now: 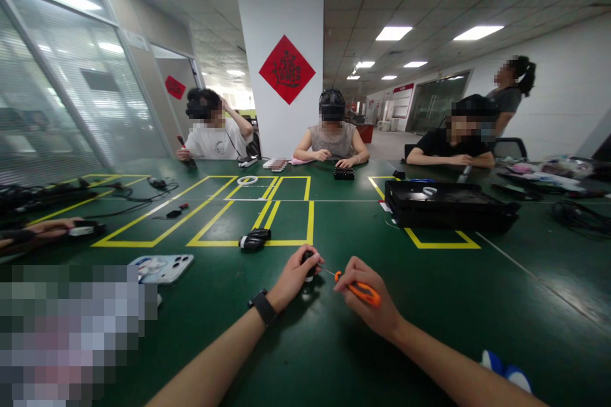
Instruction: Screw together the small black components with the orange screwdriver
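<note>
My left hand [296,275] is closed around a small black rounded object [309,261], whose kind I cannot make out, just above the green table. In my right hand [371,297] is a screwdriver [367,293] with an orange and black handle, the fingers wrapped round it. Its thin metal shaft points left, toward the black object. Whether the tip touches it is too small to tell. Beyond my left hand lies a black bundle [254,240] with a white end, on the yellow tape.
A black tray [449,208] stands at the right, with a white ring inside. A phone [165,268] lies at left, near a person's hand [52,229] and black cables [128,194]. Several people sit across the table [229,337]. A blue and white object [506,370] is at lower right.
</note>
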A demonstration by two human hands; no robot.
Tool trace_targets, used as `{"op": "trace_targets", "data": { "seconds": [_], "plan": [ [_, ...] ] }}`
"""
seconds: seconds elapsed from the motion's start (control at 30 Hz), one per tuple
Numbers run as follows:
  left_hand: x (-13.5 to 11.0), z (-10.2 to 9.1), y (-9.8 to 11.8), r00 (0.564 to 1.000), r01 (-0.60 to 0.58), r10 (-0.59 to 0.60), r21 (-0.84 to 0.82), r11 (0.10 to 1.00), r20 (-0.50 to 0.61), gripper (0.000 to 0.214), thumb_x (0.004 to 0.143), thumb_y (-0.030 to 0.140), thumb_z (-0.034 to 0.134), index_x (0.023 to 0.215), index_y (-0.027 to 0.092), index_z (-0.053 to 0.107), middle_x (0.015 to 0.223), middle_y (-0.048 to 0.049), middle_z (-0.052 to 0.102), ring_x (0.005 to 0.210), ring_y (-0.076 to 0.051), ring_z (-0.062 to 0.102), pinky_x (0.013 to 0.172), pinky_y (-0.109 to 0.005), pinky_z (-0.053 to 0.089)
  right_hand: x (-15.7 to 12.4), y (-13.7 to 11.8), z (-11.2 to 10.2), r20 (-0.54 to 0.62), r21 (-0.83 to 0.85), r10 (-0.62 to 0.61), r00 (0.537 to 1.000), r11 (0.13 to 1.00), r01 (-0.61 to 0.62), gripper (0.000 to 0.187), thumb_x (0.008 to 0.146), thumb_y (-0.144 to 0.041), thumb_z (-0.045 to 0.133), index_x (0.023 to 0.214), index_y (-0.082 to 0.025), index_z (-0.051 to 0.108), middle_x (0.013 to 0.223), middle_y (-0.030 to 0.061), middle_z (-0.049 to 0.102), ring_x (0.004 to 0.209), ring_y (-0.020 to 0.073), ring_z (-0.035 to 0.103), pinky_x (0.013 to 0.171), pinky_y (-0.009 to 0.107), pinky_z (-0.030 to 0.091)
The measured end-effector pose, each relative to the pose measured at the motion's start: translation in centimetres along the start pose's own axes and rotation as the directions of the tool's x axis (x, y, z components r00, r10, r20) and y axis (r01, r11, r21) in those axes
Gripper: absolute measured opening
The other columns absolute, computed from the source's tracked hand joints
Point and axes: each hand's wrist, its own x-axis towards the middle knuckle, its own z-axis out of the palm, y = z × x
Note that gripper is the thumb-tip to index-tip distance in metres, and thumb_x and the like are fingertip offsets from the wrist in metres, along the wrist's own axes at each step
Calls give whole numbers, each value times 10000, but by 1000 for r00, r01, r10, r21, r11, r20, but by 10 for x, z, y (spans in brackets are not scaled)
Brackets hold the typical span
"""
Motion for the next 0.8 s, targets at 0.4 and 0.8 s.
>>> {"op": "trace_targets", "data": {
  "seconds": [0.4, 0.8],
  "plan": [
    [-3, 2, 6, 999, -9, 9, 7, 1000, -33, 375, 828, 488, 378, 804, 155, 548, 802, -31, 590, 669, -126, 554, 649, -237, 441, 0, -2, 1, -34, -56, -27, 999, 998, 25, 100, 775, -189, 519, 842, -187, 594, 798, 31, 569, 721, 146, 538, 668, 273, 425],
    [-5, 2, 8, 999, -27, 27, -16, 999, -25, 408, 836, 497, 348, 824, 153, 568, 747, -25, 603, 638, -126, 543, 637, -245, 434, 0, -2, 1, -51, -59, -53, 997, 997, 50, 105, 805, -216, 505, 834, -188, 601, 770, 26, 555, 700, 143, 522, 652, 278, 415]
  ]
}}
